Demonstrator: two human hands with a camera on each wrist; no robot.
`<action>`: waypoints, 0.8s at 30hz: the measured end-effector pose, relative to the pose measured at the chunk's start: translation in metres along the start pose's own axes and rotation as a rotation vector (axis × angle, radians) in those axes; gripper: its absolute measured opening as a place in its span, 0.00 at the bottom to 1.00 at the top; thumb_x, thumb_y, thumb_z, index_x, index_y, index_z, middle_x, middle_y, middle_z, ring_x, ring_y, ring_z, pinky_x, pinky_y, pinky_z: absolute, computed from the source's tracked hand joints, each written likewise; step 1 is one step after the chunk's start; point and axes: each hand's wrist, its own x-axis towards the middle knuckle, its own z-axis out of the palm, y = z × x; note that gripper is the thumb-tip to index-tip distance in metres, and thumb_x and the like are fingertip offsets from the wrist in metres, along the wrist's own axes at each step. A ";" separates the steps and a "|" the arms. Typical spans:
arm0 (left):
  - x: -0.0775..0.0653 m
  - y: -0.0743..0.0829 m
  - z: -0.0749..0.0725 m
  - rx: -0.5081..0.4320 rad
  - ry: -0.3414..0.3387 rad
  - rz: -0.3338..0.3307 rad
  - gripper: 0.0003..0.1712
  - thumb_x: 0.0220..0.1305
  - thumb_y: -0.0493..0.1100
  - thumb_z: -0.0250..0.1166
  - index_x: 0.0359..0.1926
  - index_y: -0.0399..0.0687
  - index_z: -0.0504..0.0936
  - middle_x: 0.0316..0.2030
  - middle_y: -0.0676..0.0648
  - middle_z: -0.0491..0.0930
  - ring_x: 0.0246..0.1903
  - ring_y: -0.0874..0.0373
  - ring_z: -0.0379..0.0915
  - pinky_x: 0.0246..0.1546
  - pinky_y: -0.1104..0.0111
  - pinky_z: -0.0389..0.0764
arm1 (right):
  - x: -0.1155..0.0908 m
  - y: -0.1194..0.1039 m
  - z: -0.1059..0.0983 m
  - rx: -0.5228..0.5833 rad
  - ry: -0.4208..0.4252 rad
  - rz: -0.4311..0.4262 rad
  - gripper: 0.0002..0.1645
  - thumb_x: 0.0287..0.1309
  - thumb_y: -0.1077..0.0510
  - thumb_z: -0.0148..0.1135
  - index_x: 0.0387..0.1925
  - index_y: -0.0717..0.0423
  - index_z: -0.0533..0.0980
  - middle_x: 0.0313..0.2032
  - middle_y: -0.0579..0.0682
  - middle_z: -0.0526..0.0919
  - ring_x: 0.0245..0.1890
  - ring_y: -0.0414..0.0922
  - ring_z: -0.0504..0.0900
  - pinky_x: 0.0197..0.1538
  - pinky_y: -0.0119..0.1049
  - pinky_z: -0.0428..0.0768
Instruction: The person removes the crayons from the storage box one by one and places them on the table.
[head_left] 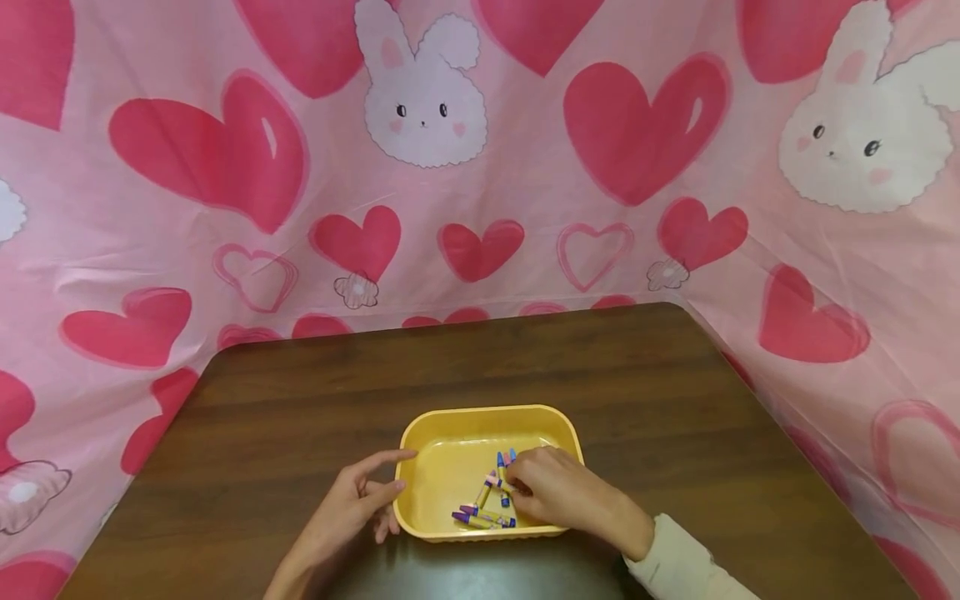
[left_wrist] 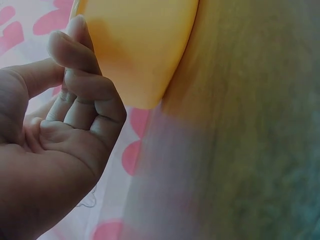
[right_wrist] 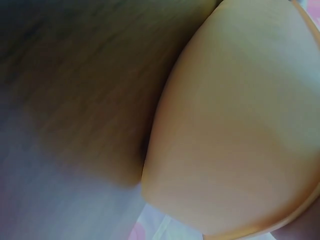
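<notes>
A yellow plastic bin [head_left: 442, 414] sits near the front of the table, with several crayons in yellow wrappers inside. Two purple-tipped crayons [head_left: 480, 520] lie by its near wall; a blue-tipped crayon [head_left: 502, 469] and a pink-tipped crayon [head_left: 498, 482] are closer to my right hand [head_left: 558, 487]. That hand reaches over the right wall, curled fingers pinching at the pink-tipped crayon's end, its fingertips partly hidden. My left hand [head_left: 354, 500] is at the left rim: index finger and thumb extend to touch it, the other fingers bend loosely outside. In the left wrist view, that hand [left_wrist: 60, 120] has nothing in its palm.
The dark wooden table [head_left: 315, 408] extends behind the bin and to both sides, with rounded far corners. A pink cloth [head_left: 420, 192] with hearts and rabbit faces hangs around its back and sides. The bin's outer wall [right_wrist: 225, 115] fills much of the right wrist view.
</notes>
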 end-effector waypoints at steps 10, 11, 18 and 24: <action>0.001 -0.004 -0.001 -0.039 0.008 0.006 0.30 0.73 0.43 0.60 0.70 0.35 0.65 0.19 0.41 0.83 0.13 0.59 0.75 0.16 0.69 0.80 | -0.009 0.000 -0.009 0.087 0.123 0.064 0.01 0.55 0.60 0.68 0.30 0.50 0.83 0.23 0.35 0.74 0.25 0.31 0.69 0.29 0.23 0.70; 0.001 -0.004 -0.001 -0.041 0.009 0.003 0.30 0.73 0.43 0.60 0.70 0.35 0.65 0.19 0.41 0.83 0.13 0.59 0.75 0.16 0.69 0.80 | -0.010 0.000 -0.009 0.112 0.131 0.077 0.02 0.55 0.60 0.68 0.32 0.52 0.85 0.24 0.35 0.76 0.26 0.32 0.71 0.31 0.24 0.73; 0.001 -0.003 0.000 -0.050 0.002 0.002 0.30 0.73 0.42 0.59 0.70 0.35 0.64 0.19 0.42 0.83 0.13 0.59 0.76 0.17 0.69 0.80 | -0.018 0.000 -0.015 0.240 0.229 0.082 0.05 0.54 0.63 0.70 0.35 0.57 0.85 0.28 0.36 0.80 0.28 0.32 0.75 0.31 0.25 0.78; 0.000 -0.002 -0.001 -0.047 0.004 -0.008 0.30 0.73 0.43 0.60 0.71 0.36 0.64 0.19 0.41 0.83 0.13 0.59 0.75 0.17 0.68 0.80 | -0.028 0.003 -0.021 0.300 0.354 0.095 0.05 0.53 0.65 0.70 0.34 0.57 0.85 0.28 0.37 0.81 0.27 0.30 0.76 0.29 0.29 0.80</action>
